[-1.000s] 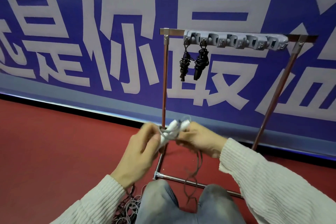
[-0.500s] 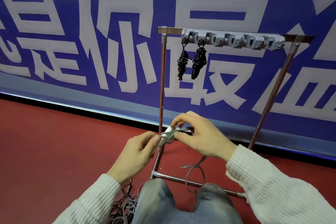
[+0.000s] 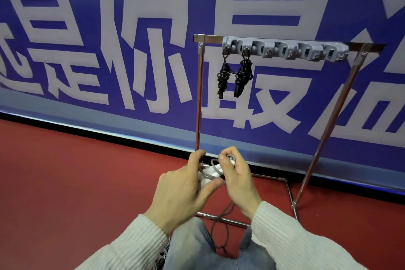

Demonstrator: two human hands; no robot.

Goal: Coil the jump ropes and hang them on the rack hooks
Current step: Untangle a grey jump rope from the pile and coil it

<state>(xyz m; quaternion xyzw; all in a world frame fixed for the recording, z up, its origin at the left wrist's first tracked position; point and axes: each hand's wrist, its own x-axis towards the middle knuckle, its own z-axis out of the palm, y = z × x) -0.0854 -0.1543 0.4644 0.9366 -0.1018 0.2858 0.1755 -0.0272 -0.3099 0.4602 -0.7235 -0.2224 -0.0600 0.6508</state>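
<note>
A metal rack stands on the red floor with a grey strip of hooks along its top bar. Two coiled black jump ropes hang from the two leftmost hooks. In front of the rack's lower left post, my left hand holds the white handles of a grey jump rope. My right hand grips a loop of that rope's grey cord beside the handles. The rest of the cord hangs down between my knees.
A blue banner with large white characters covers the wall behind the rack. The rack's base bars lie on the floor to the right. A tangle of more ropes lies by my left knee.
My hands have drawn closer together. The right hand has come down from above the handles and now wraps the cord beside them. The view has tilted slightly.
</note>
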